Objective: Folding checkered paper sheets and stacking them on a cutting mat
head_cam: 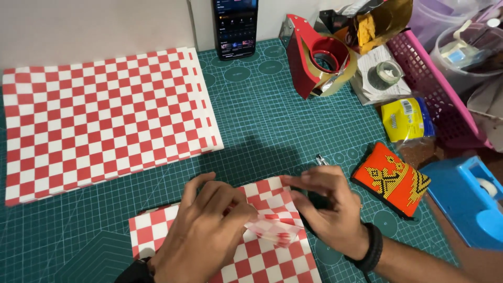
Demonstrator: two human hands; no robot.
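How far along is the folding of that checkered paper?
Early on. One red-and-white checkered sheet lies on the green cutting mat, apart from the stack of checkered sheets. Its top part is already turned over into a folded flap. The left hand and right hand are both pressing that flap. Most of the sheet is still flat, and the stack lies unfolded.

Bare mat (262, 126) ahead (beaded pouch (392, 179) crowds right).
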